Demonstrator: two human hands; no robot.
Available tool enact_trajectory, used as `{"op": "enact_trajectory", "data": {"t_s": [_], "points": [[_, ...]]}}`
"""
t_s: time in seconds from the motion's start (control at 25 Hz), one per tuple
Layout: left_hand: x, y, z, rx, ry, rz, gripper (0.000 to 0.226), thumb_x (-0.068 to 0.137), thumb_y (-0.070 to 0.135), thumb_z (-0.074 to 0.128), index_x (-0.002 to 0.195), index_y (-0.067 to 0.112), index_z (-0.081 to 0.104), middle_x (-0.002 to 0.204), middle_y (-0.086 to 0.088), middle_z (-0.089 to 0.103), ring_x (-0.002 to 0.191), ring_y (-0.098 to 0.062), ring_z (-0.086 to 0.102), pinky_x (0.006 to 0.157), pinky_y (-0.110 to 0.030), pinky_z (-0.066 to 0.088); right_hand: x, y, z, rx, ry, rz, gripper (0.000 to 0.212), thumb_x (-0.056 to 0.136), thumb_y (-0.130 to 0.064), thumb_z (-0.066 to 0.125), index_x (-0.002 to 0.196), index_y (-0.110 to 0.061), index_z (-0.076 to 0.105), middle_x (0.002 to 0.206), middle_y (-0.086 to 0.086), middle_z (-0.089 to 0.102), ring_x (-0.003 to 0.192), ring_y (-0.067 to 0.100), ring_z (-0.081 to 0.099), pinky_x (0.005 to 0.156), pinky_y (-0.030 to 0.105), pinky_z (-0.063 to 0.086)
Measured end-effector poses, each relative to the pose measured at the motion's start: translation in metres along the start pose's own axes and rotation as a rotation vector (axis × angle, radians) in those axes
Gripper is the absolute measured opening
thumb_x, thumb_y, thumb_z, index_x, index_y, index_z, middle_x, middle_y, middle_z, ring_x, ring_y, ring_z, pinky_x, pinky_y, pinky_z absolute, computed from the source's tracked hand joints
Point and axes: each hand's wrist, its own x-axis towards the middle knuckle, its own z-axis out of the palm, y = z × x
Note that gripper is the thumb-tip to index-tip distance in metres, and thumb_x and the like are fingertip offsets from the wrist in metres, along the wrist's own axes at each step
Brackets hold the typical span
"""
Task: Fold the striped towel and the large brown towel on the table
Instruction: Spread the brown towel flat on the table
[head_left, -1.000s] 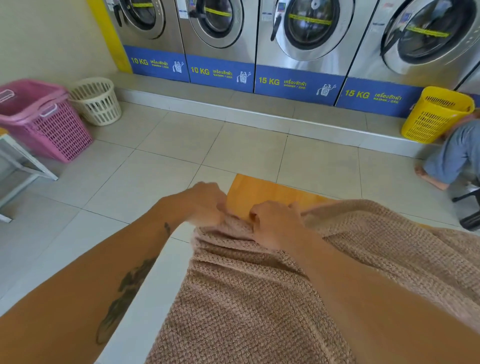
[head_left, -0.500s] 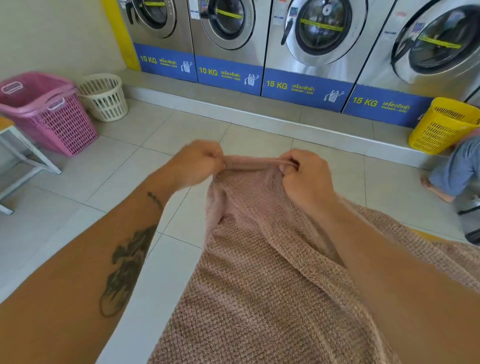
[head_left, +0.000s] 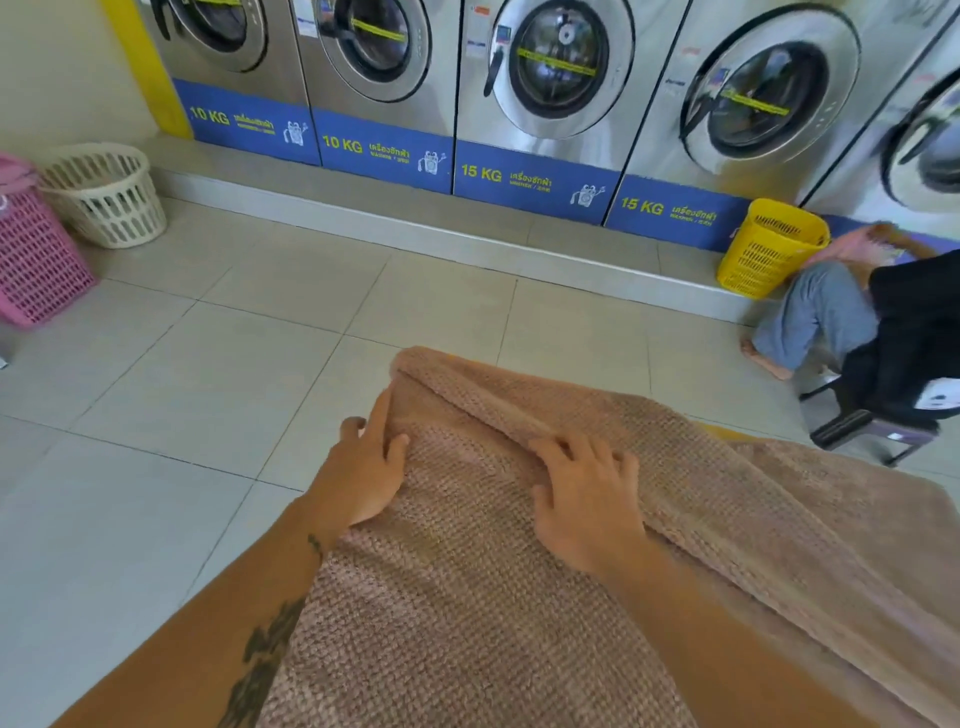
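Towel work filled this moment: the brown towel (head_left: 467, 597) lay spread over the table (head_left: 719, 430), of which only a yellow sliver showed past the cloth's far edge; a doubled layer ran as a ridge across the far end, so we judged a first fold laid and now being set. Our left hand (head_left: 363, 478) lay flat, fingers straight, on the left edge near the far corner, likely to square that edge with the layer beneath; our right hand (head_left: 587, 504) sat apart from it on the ridge, fingers bent into the cloth, and we could not tell whether they pinched the fold or only pressed it. Thick pile looked springy, so firm smoothing seemed called for; no striped towel was in view; washers (head_left: 561, 78) lined the far wall.
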Motion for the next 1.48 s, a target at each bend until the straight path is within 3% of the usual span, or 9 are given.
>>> {"op": "enact_trajectory", "data": {"t_s": [0.2,0.44,0.76,1.0,1.08,1.16,1.24,1.32,1.48], "points": [[-0.049,0.013,0.019,0.351,0.343,0.156,0.043,0.092,0.027,0.052,0.134,0.018,0.049,0.138,-0.014,0.043,0.122,-0.036,0.045,0.101,-0.056,0.040,-0.091,0.067,0.019,0.009,-0.044,0.174,0.059,0.095,-0.044,0.041,0.151,-0.034,0.028,0.161,0.006,0.018,0.147,0.031,0.016,0.116,0.053,0.019],[-0.186,0.050,0.075,0.240,0.246,0.351,0.028,0.082,0.018,0.066,0.109,0.025,0.063,0.109,0.004,0.047,0.100,-0.020,0.052,0.094,-0.048,0.046,-0.221,0.149,0.007,0.021,-0.090,0.370,0.053,0.089,-0.035,0.050,0.141,-0.029,0.042,0.148,0.006,0.033,0.135,0.029,0.032,0.111,0.050,0.028],[-0.349,0.037,0.129,0.244,0.217,0.265,0.027,0.082,0.010,0.067,0.105,0.022,0.063,0.117,-0.001,0.048,0.096,-0.025,0.052,0.082,-0.045,0.053,-0.390,0.202,0.012,0.131,-0.205,0.354,0.056,0.089,-0.034,0.052,0.144,-0.030,0.038,0.147,0.004,0.034,0.136,0.027,0.032,0.111,0.049,0.030],[-0.449,-0.018,0.112,0.414,0.146,-0.153,0.068,0.073,0.016,0.064,0.137,0.030,0.044,0.139,-0.013,0.030,0.126,-0.041,0.031,0.100,-0.055,0.043,-0.482,0.180,0.027,0.342,-0.257,0.153,0.030,0.087,-0.022,0.044,0.113,-0.034,0.055,0.121,-0.001,0.059,0.105,0.020,0.055,0.090,0.040,0.051],[-0.465,-0.032,0.104,0.420,0.258,-0.186,0.070,0.071,0.011,0.065,0.136,0.027,0.045,0.141,-0.017,0.027,0.129,-0.043,0.025,0.101,-0.060,0.039,-0.508,0.166,0.031,0.352,-0.342,0.129,0.023,0.086,-0.024,0.048,0.102,-0.040,0.049,0.110,-0.006,0.055,0.098,0.017,0.052,0.086,0.038,0.049],[-0.472,-0.049,0.096,0.395,0.307,-0.259,0.071,0.072,0.006,0.061,0.137,0.026,0.041,0.144,-0.021,0.025,0.130,-0.045,0.025,0.103,-0.062,0.034,-0.531,0.154,0.037,0.307,-0.390,0.132,0.035,0.081,-0.030,0.054,0.113,-0.041,0.045,0.116,-0.007,0.042,0.107,0.019,0.044,0.093,0.038,0.046],[-0.471,-0.068,0.086,0.391,0.219,-0.253,0.077,0.075,0.009,0.060,0.144,0.032,0.035,0.149,-0.021,0.022,0.131,-0.047,0.029,0.104,-0.059,0.036,-0.549,0.142,0.042,0.192,-0.367,0.167,0.048,0.077,-0.034,0.055,0.122,-0.041,0.041,0.122,-0.006,0.034,0.113,0.019,0.038,0.097,0.040,0.044],[-0.468,-0.081,0.075,0.368,0.166,-0.172,0.074,0.075,0.010,0.059,0.143,0.032,0.040,0.149,-0.018,0.028,0.131,-0.044,0.033,0.103,-0.056,0.039,-0.559,0.132,0.050,0.134,-0.274,0.230,0.040,0.081,-0.030,0.056,0.119,-0.038,0.045,0.122,-0.005,0.037,0.114,0.019,0.039,0.098,0.039,0.044],[-0.496,-0.105,0.073,0.361,0.252,-0.136,0.064,0.078,0.017,0.062,0.138,0.023,0.041,0.140,-0.020,0.038,0.124,-0.049,0.040,0.097,-0.062,0.040,-0.571,0.129,0.058,0.105,-0.096,0.392,0.021,0.083,-0.010,0.056,0.087,-0.031,0.054,0.102,0.000,0.056,0.099,0.027,0.051,0.081,0.042,0.047]]}}
